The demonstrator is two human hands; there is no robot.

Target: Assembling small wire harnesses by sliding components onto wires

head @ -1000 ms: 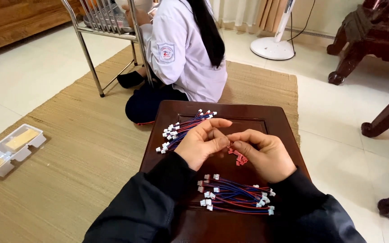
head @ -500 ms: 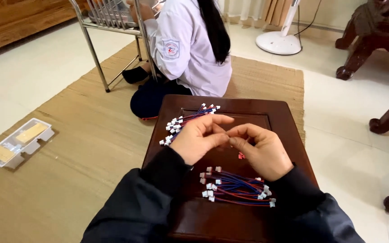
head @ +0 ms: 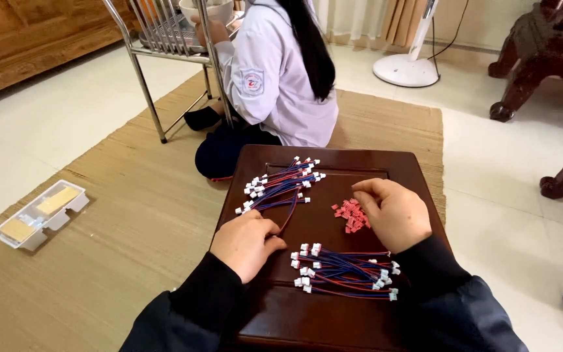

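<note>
On a low dark wooden table [head: 360, 166] lie two bundles of red-and-blue wires with white end connectors: a far bundle [head: 280, 184] and a near bundle [head: 343, 270]. My left hand [head: 247, 242] rests at the table's left side, fingers curled on the end of one wire from the far bundle. My right hand [head: 391, 212] lies at the right, its fingertips at a small pile of red plastic pieces [head: 352, 215]; whether it holds one I cannot tell.
Another person in a white shirt [head: 275, 72] sits on the woven mat [head: 112, 248] beyond the table, facing a metal-legged stand [head: 158, 52]. A white tray with tan inserts [head: 40, 214] lies at left. A fan base [head: 405, 68] and dark carved furniture [head: 542, 52] stand at right.
My hands, joined together over the table's middle before, have parted: the left dropped to the left edge with a wire, the right moved onto the red pieces.
</note>
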